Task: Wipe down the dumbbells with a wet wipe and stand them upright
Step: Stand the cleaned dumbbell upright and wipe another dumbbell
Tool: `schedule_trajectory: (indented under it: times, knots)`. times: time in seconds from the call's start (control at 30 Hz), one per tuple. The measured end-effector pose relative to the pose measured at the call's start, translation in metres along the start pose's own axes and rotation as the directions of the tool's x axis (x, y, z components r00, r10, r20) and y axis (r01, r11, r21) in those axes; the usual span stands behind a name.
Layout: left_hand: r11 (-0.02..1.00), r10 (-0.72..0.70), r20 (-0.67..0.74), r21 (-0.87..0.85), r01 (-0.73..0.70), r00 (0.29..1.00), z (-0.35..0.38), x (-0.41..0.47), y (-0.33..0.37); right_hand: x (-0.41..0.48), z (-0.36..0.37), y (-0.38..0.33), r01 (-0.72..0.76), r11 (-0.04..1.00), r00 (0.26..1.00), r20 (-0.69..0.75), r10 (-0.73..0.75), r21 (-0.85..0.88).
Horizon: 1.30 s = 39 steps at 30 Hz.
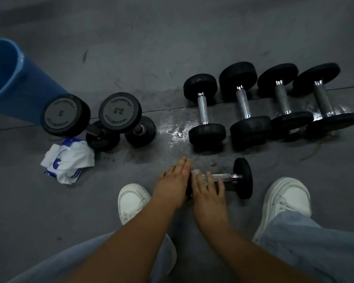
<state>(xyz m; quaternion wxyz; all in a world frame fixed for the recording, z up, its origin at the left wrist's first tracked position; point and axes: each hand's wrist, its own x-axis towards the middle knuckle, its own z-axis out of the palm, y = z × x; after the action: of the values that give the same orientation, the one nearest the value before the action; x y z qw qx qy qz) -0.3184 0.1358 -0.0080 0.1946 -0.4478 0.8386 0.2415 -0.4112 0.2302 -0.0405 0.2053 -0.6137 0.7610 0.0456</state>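
My right hand (pixel 207 188) spreads its fingers, unclenched, pressing a small white wet wipe (pixel 195 172) onto the chrome handle of the short black rubber-headed dumbbell (pixel 242 178) lying between my white shoes (pixel 286 197). My left hand (pixel 174 182), fingers straight, steadies its covered head. Best, I judge: roll it while rubbing, covering both heads. Four black dumbbells (pixel 243 103) lie beyond; two upright dumbbells (pixel 120 113) stand at left.

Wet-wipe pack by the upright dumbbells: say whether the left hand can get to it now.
Probably yes: the left hand rests open on the near dumbbell, and only bare floor separates it from the wet-wipe pack.
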Motion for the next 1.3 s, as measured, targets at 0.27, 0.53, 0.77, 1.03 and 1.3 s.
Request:
schedule_trajectory:
  times: [0.27,0.53,0.77,1.03,1.3]
  knots:
    - [1.0,-0.02,0.033,0.012,0.02,0.999,-0.002,0.006,-0.002,0.007,-0.008,-0.002,-0.091,0.961,0.988,-0.097,0.12,0.26]
    - [0.999,-0.02,0.008,0.047,0.02,1.0,0.001,0.002,0.0,0.045,0.001,-0.004,-0.604,-0.519,0.5,0.795,0.343,0.604]
    - [0.999,-0.022,-0.002,0.032,0.022,1.0,-0.001,0.005,-0.001,0.046,-0.016,-0.03,-0.484,-0.715,0.501,0.83,0.246,0.504]
    - [1.0,-0.019,-0.024,0.02,0.019,1.0,0.004,0.003,-0.002,0.045,-0.027,-0.036,-0.442,-0.744,0.525,0.817,0.238,0.5]
    - [1.0,0.003,-0.068,-0.005,-0.003,0.998,0.005,0.004,-0.005,0.031,-0.034,-0.012,-0.24,0.553,0.878,-0.065,0.474,0.798]
